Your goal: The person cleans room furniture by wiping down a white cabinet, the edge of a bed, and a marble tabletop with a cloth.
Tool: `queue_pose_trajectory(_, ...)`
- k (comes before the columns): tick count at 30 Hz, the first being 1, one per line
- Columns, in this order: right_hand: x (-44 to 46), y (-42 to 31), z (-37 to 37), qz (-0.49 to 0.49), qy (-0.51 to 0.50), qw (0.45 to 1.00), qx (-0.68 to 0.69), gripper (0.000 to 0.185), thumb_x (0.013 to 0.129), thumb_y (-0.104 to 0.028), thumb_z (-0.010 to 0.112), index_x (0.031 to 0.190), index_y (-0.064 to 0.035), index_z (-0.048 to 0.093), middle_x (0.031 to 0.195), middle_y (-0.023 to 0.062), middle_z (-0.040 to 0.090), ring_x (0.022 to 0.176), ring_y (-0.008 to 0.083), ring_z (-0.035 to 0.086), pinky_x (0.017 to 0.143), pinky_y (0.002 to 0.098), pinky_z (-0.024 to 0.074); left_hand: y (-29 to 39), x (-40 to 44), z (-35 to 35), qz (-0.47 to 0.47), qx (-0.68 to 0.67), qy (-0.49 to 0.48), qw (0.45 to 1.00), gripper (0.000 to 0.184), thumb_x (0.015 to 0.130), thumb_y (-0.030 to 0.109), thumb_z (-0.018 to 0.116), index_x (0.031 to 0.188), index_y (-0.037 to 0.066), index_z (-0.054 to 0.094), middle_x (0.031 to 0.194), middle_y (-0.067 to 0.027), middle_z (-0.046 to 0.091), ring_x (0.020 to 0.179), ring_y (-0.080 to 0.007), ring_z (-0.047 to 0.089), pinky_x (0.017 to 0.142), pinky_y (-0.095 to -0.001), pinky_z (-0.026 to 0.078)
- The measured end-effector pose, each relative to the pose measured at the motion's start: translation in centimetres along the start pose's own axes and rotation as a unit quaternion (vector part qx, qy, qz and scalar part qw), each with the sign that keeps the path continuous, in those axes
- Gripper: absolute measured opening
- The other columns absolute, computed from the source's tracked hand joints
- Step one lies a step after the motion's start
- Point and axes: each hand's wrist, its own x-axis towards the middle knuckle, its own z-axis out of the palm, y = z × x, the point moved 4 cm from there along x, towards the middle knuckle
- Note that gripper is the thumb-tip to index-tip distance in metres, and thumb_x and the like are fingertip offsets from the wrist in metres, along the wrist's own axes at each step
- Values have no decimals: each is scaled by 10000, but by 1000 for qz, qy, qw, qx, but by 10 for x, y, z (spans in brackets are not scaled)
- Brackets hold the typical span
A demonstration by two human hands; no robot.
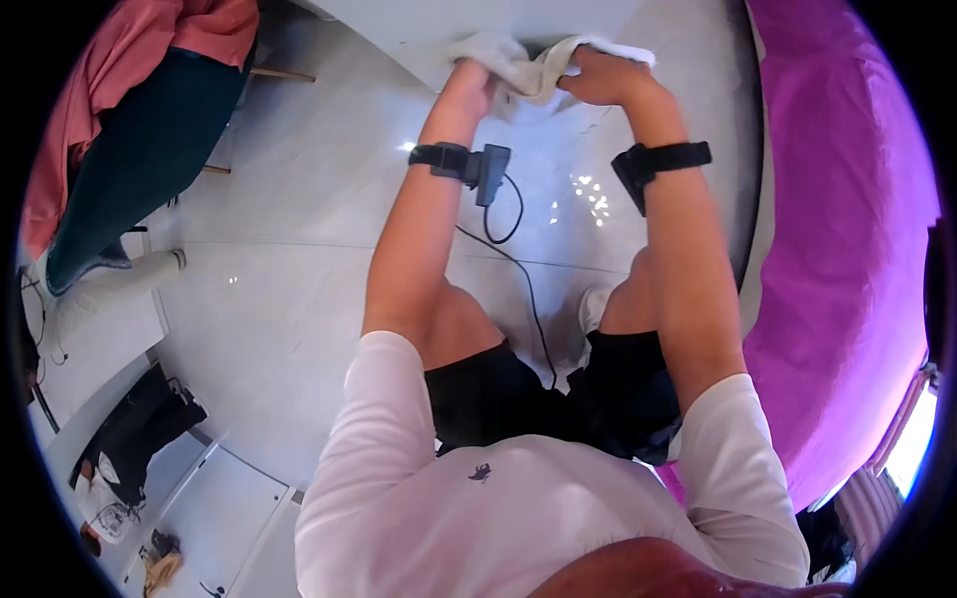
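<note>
A whitish cloth (pixel 503 60), bunched and partly twisted, stretches between my two hands above the floor. My left hand (pixel 476 86) grips its left end, and folds of the fabric cover most of the fingers. On the right, my right hand (pixel 604 80) is closed round the other part of the cloth, with one flap lying over its back. Below the cloth's middle, a loose bit hangs down. Each forearm carries a black strap with a small device, the left strap (pixel 444 159) having a cable and the right strap (pixel 678 156) sitting near the wrist.
A white panel (pixel 399 35) stands just ahead of my hands. Purple fabric (pixel 837 249) covers a large piece on the right. At left are a dark green chair (pixel 150 130) with pink cloth and another person (pixel 125 458). A black cable (pixel 523 274) runs to my lap above the tiled floor (pixel 289 329).
</note>
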Motion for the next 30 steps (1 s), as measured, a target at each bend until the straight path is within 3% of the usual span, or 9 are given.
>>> queue_pose_trajectory(2, 4, 3, 9, 34, -6, 998, -57, 633, 833, -488, 573, 1412, -257, 467, 1425, 85, 511, 1315, 318, 472, 1104, 501, 296, -12, 5, 3, -39, -33, -45, 998, 383, 918, 287, 585, 1209, 39, 567, 1176, -76, 607, 1083, -211, 564, 933, -386, 449)
queue_pose_trajectory(5, 8, 6, 8, 17, 14, 995, -95, 551, 835, -447, 584, 1352, -264, 528, 1343, 89, 581, 1260, 337, 523, 1076, 573, 302, -1, -17, 21, 72, 344, -69, 934, 356, 917, 293, 565, 1153, 30, 603, 1115, -109, 656, 1042, -262, 607, 900, -391, 469)
queue_pose_trajectory(8, -21, -10, -18, 9, 48, 992, -117, 481, 838, -416, 593, 1285, -237, 582, 1280, 99, 623, 1197, 331, 572, 1034, 535, 376, 0, -41, 51, 295, 499, -120, 806, 382, 912, 307, 547, 1160, 22, 602, 1154, -174, 651, 1066, -310, 613, 902, -394, 476)
queue_pose_trajectory(10, -22, -7, -22, 10, 48, 996, -76, 488, 838, -396, 589, 1296, -226, 572, 1281, 110, 621, 1195, 322, 576, 1009, 506, 409, -5, -39, 45, 211, 389, -51, 895, 414, 923, 334, 523, 1182, 21, 597, 1194, -216, 629, 1094, -344, 605, 901, -405, 480)
queue_pose_trajectory(14, 35, 20, 19, -21, 41, 998, -40, 479, 840, -380, 570, 1259, -152, 608, 1271, 135, 620, 1180, 337, 574, 986, 431, 448, 16, -53, 40, 332, 281, -3, 900, 400, 867, 158, 625, 1224, -13, 566, 1145, -217, 654, 1057, -338, 628, 897, -424, 479)
queue_pose_trajectory(17, 44, 27, 25, -52, 13, 998, -26, 484, 840, -391, 565, 1240, -124, 621, 1242, 152, 631, 1144, 342, 592, 965, 413, 465, 29, -45, 31, 232, 250, -67, 938, 441, 844, 136, 652, 1237, -24, 533, 1267, -225, 529, 1162, -311, 516, 972, -403, 402)
queue_pose_trajectory(20, 29, 7, -1, -53, 25, 997, -56, 500, 832, -424, 572, 1234, -132, 629, 1216, 154, 645, 1126, 338, 607, 949, 413, 473, 15, -37, 20, 289, 216, 38, 932, 444, 857, 186, 645, 1222, -40, 534, 1331, -263, 474, 1217, -349, 487, 995, -410, 389)
queue_pose_trajectory(23, 1, -11, -27, 34, 24, 997, -65, 519, 822, -464, 573, 1219, -136, 642, 1208, 153, 649, 1129, 331, 606, 945, 410, 475, 29, -50, -1, 483, 354, 222, 769, 401, 870, 109, 558, 1228, -65, 504, 1188, -275, 507, 1143, -450, 463, 1028, -470, 343)
queue_pose_trajectory(30, -18, -37, -55, -7, 147, 989, -7, 619, 814, -545, 630, 1202, -62, 629, 1154, 184, 665, 1065, 353, 637, 905, 423, 493, 51, -15, -82, 495, 387, 385, 676, 420, 905, 108, 519, 1280, -73, 468, 1316, -287, 471, 1240, -443, 419, 1081, -445, 311)
